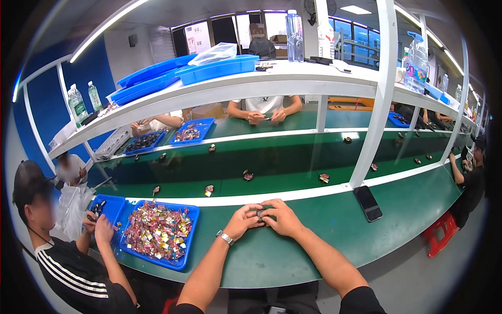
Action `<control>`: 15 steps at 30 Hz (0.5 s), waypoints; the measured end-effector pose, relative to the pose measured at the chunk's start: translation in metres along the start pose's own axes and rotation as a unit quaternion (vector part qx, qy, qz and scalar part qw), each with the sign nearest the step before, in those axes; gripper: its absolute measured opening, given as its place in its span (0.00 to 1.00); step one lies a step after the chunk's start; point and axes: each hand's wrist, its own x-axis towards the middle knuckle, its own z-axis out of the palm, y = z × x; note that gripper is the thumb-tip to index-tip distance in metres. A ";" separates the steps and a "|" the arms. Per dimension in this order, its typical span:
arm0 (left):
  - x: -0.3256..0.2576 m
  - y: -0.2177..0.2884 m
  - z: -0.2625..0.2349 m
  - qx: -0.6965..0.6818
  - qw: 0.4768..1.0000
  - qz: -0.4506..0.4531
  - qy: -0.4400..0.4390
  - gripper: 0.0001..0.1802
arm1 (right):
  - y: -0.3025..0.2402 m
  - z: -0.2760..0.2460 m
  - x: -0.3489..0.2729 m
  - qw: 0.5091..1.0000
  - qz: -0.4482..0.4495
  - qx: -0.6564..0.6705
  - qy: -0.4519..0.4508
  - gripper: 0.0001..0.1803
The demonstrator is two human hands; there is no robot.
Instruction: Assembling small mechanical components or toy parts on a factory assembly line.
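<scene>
Over the green bench (293,251), my left hand (242,222) and my right hand (283,218) meet with fingers pinched together. Between their fingertips is a small dark piece (260,214); most of it is covered, so its exact kind does not show. A wristwatch with a metal band (225,238) is on my left wrist. Left of my left forearm lies a blue tray (195,222) heaped with small wired parts (157,230) in pink, white and yellow. A dark phone (368,203) rests to the right of my right hand.
Beyond a white rail runs a green conveyor (285,175) with several small assemblies (248,175). A white upright post (374,115) and an overhead shelf (314,78) with blue trays (219,69) and bottles stand ahead. A co-worker (73,256) sits at left beside a smaller blue tray (112,209).
</scene>
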 end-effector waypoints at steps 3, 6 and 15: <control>0.000 0.001 -0.002 0.020 0.998 0.029 -0.048 0.22 | 0.001 0.004 0.000 0.999 0.032 0.014 0.027 0.06; 0.000 0.001 -0.003 0.019 0.999 0.018 -0.038 0.21 | 0.000 0.006 0.001 0.999 0.036 0.009 0.025 0.06; -0.002 0.000 0.003 0.037 0.999 -0.001 -0.014 0.18 | 0.000 0.000 -0.007 0.998 0.031 0.042 -0.015 0.07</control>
